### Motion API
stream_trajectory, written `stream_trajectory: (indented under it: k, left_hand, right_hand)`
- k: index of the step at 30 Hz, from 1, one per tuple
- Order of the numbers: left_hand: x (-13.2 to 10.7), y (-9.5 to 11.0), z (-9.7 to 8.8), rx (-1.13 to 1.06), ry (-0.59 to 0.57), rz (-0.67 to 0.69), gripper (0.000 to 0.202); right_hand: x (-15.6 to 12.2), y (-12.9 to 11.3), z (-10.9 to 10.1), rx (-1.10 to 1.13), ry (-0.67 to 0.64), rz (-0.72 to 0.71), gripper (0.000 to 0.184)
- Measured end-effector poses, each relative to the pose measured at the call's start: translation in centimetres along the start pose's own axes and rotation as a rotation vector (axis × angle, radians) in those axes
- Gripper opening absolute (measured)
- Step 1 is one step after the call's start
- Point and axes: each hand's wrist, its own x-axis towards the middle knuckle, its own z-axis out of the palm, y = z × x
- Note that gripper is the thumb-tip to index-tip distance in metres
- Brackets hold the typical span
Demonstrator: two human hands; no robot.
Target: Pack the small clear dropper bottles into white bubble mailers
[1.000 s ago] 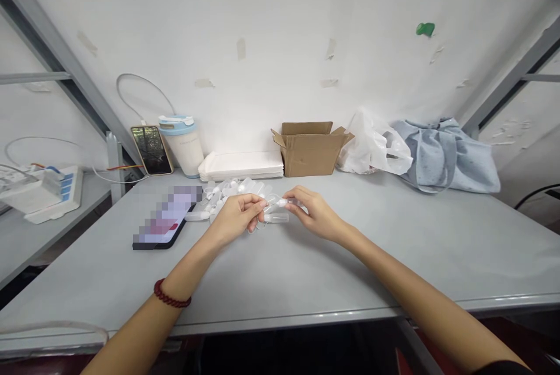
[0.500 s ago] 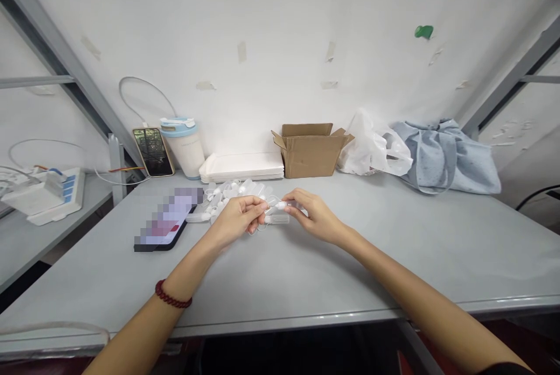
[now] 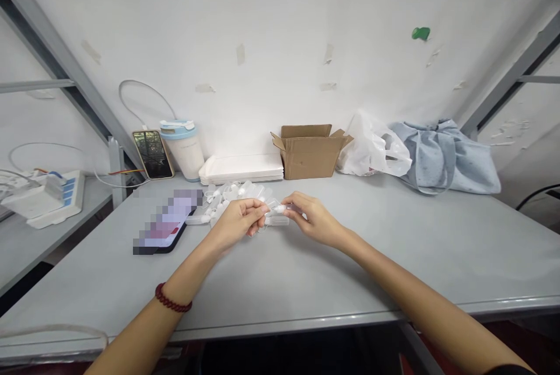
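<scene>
Between my hands is a small clear plastic tube with a white cap (image 3: 278,209). My right hand (image 3: 315,218) pinches the tube between thumb and fingers, covering much of its body. Thumb and forefinger of my left hand (image 3: 243,218) are pressed together close by the cap on what looks like its thin white cord; the fingertips partly hide it. Behind and left of my left hand lies a pile of similar capped tubes (image 3: 219,195) with cords. Another clear tube (image 3: 278,221) rests on the table just below the held one.
A phone (image 3: 175,224) lies left of the pile. Along the wall stand another phone (image 3: 153,154), a blue-lidded cup (image 3: 184,150), stacked white trays or boxes (image 3: 242,168), an open cardboard box (image 3: 308,156), a white plastic bag (image 3: 371,150) and a blue cloth bag (image 3: 455,156).
The hands stay almost in place. The tube and its cap have shifted very slightly toward my left fingertips, and the camera view has moved a little.
</scene>
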Motion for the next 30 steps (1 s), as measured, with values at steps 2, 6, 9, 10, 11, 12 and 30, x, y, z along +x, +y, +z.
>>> stream_trajectory:
  k: [2, 6, 9, 10, 11, 12, 30]
  left_hand:
    - [0.0, -0.2, 0.5, 0.031, 0.029, 0.018, 0.025]
    - [-0.1, -0.9, 1.7, 0.146, 0.148, 0.081, 0.022]
    - [-0.2, -1.2, 2.4, 0.212, 0.216, 0.125, 0.021]
    - [-0.3, -1.2, 2.5, 0.223, 0.229, 0.139, 0.021]
    - [-0.4, -1.2, 2.6, 0.231, 0.24, 0.15, 0.021]
    - [-0.4, -1.3, 2.7, 0.234, 0.247, 0.155, 0.021]
    - [-0.2, -0.4, -0.5, 0.747, 0.618, 0.175, 0.021]
  right_hand:
    - [-0.1, 0.2, 0.4, -0.017, 0.023, -0.006, 0.011]
    - [-0.5, 0.4, 1.3, -0.064, 0.059, -0.013, 0.011]
    - [-0.7, 0.2, 1.9, -0.094, 0.087, -0.007, 0.011]
    - [-0.7, 0.1, 2.0, -0.1, 0.101, -0.003, 0.011]
    - [-0.8, 0.0, 2.1, -0.105, 0.114, -0.003, 0.011]
    - [-0.8, -0.1, 2.2, -0.107, 0.121, -0.005, 0.011]
    - [-0.1, 0.1, 1.0, -0.355, 0.102, -0.158, 0.028]
